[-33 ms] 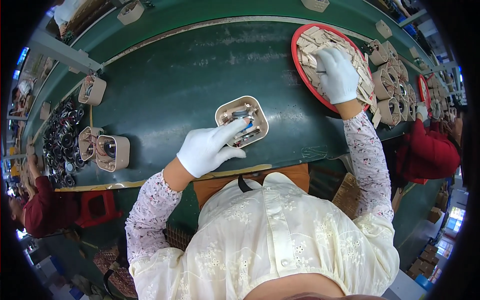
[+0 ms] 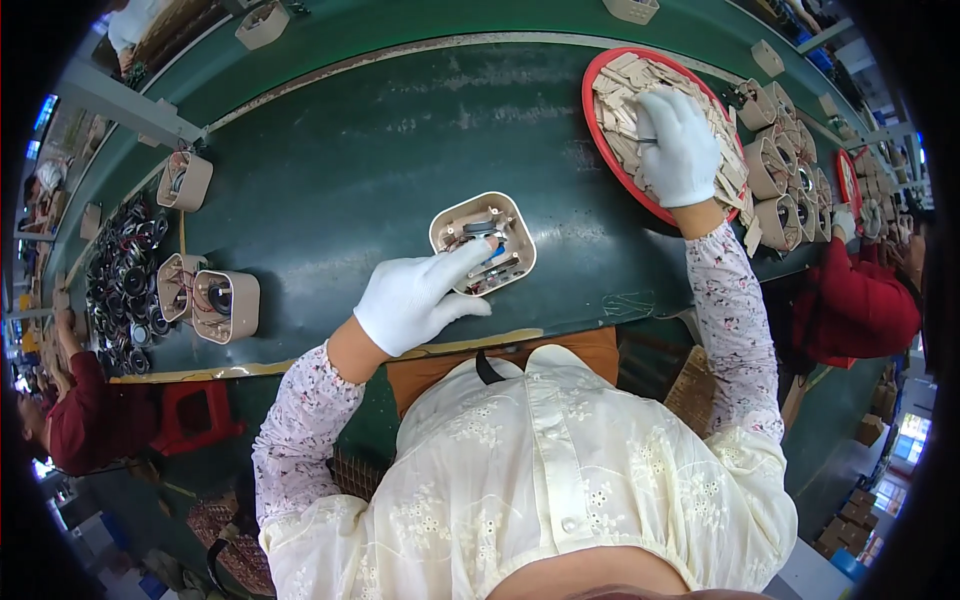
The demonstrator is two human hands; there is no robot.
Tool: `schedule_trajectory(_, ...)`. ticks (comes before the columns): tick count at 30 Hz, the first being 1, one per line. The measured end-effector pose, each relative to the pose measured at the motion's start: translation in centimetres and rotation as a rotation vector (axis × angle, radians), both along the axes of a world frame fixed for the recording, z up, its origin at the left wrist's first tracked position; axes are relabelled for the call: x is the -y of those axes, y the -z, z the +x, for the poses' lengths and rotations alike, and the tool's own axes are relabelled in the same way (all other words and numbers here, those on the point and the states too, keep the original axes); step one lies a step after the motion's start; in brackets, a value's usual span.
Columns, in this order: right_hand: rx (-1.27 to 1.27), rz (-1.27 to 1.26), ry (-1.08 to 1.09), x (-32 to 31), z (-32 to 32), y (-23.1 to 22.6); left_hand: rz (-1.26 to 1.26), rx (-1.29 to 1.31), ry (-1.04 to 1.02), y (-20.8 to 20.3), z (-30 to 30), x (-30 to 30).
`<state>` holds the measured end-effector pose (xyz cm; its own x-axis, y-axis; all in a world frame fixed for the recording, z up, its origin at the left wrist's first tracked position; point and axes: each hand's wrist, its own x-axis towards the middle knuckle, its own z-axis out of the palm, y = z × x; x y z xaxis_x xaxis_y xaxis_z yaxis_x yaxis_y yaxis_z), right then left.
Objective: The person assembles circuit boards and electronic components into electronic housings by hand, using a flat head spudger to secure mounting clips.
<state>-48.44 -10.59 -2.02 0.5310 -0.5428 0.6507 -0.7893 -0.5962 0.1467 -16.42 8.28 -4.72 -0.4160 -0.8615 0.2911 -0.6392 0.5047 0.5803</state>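
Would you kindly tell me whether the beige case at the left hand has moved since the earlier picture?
No: the beige case shows no visible shift relative to the table's front edge.

Left arm (image 2: 305,425) is bent, elbow out to the side, with a bit of bare wrist (image 2: 358,348) showing. The gloved left hand (image 2: 412,303) sits palm-down, index finger stretched forward, thumb sticking out apart from it. Right arm (image 2: 735,325) reaches way further out, a lot straighter. Right hand (image 2: 682,152) is gloved too, back facing up, fingers (image 2: 665,118) curled.
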Motion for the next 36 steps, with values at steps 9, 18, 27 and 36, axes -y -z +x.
schedule_trajectory(9, 0.295, 1.145, -0.226, -8.1, 3.8, 1.1, -0.051, -0.075, 0.005, 0.8, -0.5, -1.7)
schedule_trajectory(18, 0.576, 1.184, -0.115, -9.6, 2.0, 2.2, -0.111, -0.074, -0.007, 1.9, -0.5, -1.8)
schedule_trajectory(27, -0.007, 0.805, -0.237, -11.3, -0.3, 0.1, -0.153, -0.103, -0.008, 2.1, -0.4, -2.0)
schedule_trajectory(36, 0.171, 0.936, -0.228, -9.6, 3.5, -4.2, -0.167, -0.127, -0.008, 2.3, -0.5, -2.0)
